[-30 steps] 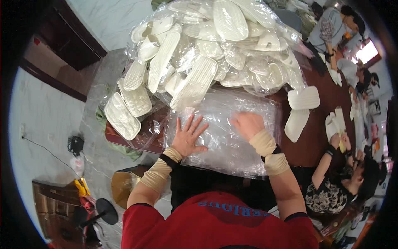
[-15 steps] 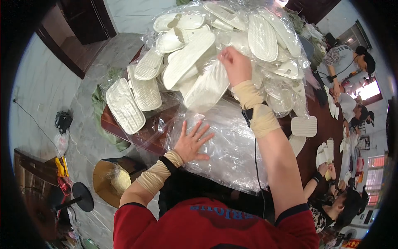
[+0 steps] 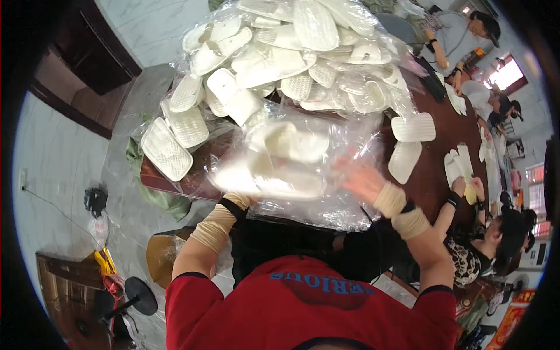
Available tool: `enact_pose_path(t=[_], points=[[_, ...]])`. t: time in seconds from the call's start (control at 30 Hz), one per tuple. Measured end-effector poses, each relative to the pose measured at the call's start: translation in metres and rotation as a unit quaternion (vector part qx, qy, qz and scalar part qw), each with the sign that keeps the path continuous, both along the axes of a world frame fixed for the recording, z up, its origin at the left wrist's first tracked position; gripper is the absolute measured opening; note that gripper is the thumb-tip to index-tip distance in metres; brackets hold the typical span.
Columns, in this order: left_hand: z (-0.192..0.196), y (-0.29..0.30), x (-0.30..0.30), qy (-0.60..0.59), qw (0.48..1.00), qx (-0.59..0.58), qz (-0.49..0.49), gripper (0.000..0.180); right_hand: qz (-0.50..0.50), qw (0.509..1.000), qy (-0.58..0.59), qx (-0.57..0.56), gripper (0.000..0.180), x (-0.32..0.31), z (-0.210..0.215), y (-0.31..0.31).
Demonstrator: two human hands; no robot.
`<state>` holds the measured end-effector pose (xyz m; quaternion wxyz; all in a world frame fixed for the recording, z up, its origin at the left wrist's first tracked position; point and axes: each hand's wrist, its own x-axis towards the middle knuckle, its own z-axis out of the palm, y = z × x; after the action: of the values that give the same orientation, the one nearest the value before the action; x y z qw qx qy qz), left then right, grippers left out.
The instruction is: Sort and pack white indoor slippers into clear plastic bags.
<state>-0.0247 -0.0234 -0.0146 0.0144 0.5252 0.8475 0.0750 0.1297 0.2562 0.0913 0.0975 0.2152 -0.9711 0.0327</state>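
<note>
Two white slippers lie lengthwise in front of me, blurred by motion: a nearer slipper point(image 3: 286, 182) and a farther slipper point(image 3: 300, 144). Under and around them spreads clear plastic film point(image 3: 341, 214) at the table's near edge. My left hand point(image 3: 244, 199) is at the left end of the nearer slipper, which hides its fingers. To the right of the pair, my right hand point(image 3: 363, 179) is over the film, its fingers smeared by motion, so its grip is unclear. Beyond them a large heap of white slippers point(image 3: 271, 67) rests on and among clear plastic.
Two loose slippers point(image 3: 408, 154) lie right of the film on the dark red table point(image 3: 382, 166). Co-workers sit along the right side, one with hands point(image 3: 466, 188) on slippers. At lower left stand a cardboard box point(image 3: 160, 259) and a round black stand base point(image 3: 142, 295).
My right hand has come back from the heap toward me. Two slippers now lie over the film, where my left hand was spread flat. My left hand has shifted nearer, with its fingers now hidden.
</note>
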Motion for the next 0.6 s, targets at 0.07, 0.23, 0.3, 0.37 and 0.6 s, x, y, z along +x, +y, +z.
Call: enact_pose_path(t=[0.07,0.23,0.3,0.37,0.6], points=[[-0.007,-0.021,-0.001,0.015,1.0,0.0,-0.014,0.083,-0.067,0.989,-0.121,0.055,0.036,0.053,-0.035,0.019],[-0.009,-0.01,-0.012,0.045,0.998,-0.022,-0.034,0.081,-0.371,0.859,-0.032,-0.352,0.027,0.108,-0.029,0.027],[-0.014,-0.007,-0.009,0.063,0.997,-0.031,-0.043,0.081,-0.427,0.712,0.002,-0.558,0.026,0.105,-0.002,0.025],[-0.016,-0.001,-0.011,0.078,0.995,-0.031,-0.055,0.08,-0.387,0.703,0.041,-0.595,0.027,0.1,0.019,0.014],[-0.027,-0.012,-0.003,0.131,0.989,-0.033,-0.058,0.078,-0.349,0.708,-0.03,-0.614,0.032,0.074,0.004,0.005]])
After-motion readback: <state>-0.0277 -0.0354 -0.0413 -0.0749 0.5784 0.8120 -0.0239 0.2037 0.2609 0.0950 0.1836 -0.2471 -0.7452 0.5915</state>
